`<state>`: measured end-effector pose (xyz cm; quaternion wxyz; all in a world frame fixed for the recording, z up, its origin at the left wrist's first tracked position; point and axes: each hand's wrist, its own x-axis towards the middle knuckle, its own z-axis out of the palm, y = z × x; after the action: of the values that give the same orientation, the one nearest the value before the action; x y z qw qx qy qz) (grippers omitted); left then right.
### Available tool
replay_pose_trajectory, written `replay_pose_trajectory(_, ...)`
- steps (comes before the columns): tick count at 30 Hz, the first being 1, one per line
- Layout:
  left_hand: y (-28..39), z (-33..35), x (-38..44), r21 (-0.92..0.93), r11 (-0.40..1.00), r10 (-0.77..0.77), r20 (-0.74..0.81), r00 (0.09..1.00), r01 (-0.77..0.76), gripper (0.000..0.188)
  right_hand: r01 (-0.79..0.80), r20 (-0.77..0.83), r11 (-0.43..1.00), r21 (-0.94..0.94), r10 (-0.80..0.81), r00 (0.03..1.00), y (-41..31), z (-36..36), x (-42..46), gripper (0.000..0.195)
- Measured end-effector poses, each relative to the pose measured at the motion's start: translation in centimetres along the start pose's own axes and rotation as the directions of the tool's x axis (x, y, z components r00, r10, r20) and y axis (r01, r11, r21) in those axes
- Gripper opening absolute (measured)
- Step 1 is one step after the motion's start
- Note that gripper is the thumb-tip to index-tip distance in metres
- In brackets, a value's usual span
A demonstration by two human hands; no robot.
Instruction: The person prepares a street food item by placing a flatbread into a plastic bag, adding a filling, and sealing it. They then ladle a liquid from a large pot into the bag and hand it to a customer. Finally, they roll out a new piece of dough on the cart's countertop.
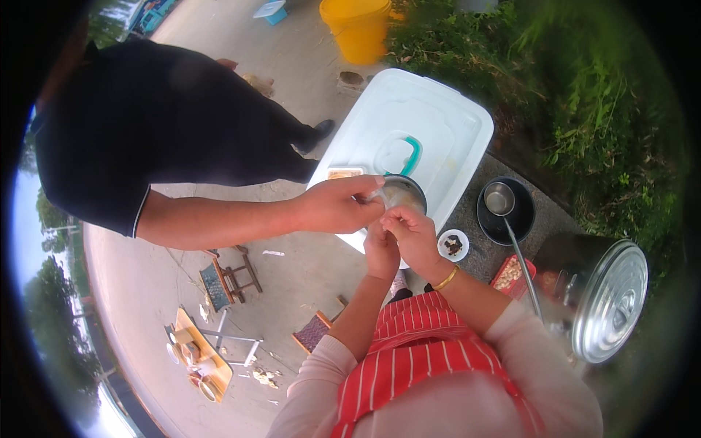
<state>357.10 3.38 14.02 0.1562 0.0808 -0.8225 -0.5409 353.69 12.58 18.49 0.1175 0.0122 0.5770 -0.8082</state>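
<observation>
My left hand and my right hand meet at the fingertips, pinching the edge of what looks like a clear plastic bag. My fingers hide most of that edge. Another person's hand reaches in from the left and grips the bag's other side. Right behind our hands is a round dark-rimmed metal bowl or pot, partly covered, with pale contents. It is over the near part of a large white plastic bin lid with a green handle. A small clear food tub sits on the lid.
To the right are a white dish of dark bits, a black pot with a ladle, a red tray of peanuts and a lidded steel stockpot. A person in dark clothes stands left. A yellow bucket stands beyond.
</observation>
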Motion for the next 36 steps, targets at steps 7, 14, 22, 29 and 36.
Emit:
replay_pose_trajectory(7, 0.9, 0.7, -0.4, -0.653, 0.601, -0.569, 0.054, 0.821, 0.460, 0.018, 0.325, 0.135, 0.786, -0.526, -0.300, 0.944, -1.7, -0.9, 1.9, 0.012)
replay_pose_trajectory(14, 2.8, 0.4, -0.2, -0.552, 0.641, -0.608, 0.059, 0.792, 0.533, 0.023, -0.088, 0.000, 0.717, -0.692, 0.123, 0.992, -1.0, -1.2, 2.0, 0.028)
replay_pose_trajectory(22, 0.2, 0.3, -2.1, -0.304, 0.850, -0.465, -0.052, 0.884, 0.430, 0.021, 0.157, 0.291, 0.390, -0.907, 0.314, 0.904, -0.8, -0.7, 5.3, 0.024)
replay_pose_trajectory(29, 3.5, -0.2, -0.7, -0.784, 0.324, -0.763, 0.114, 0.636, 0.530, 0.017, -0.048, 0.269, 0.679, -0.733, 0.353, 0.896, 0.8, -1.5, 5.8, 0.023)
replay_pose_trajectory(36, 2.5, 1.0, -1.0, -0.852, 0.308, -0.799, 0.011, 0.602, 0.424, 0.018, -0.423, 0.067, 0.824, -0.376, 0.479, 0.875, 0.0, 0.2, 3.7, 0.013)
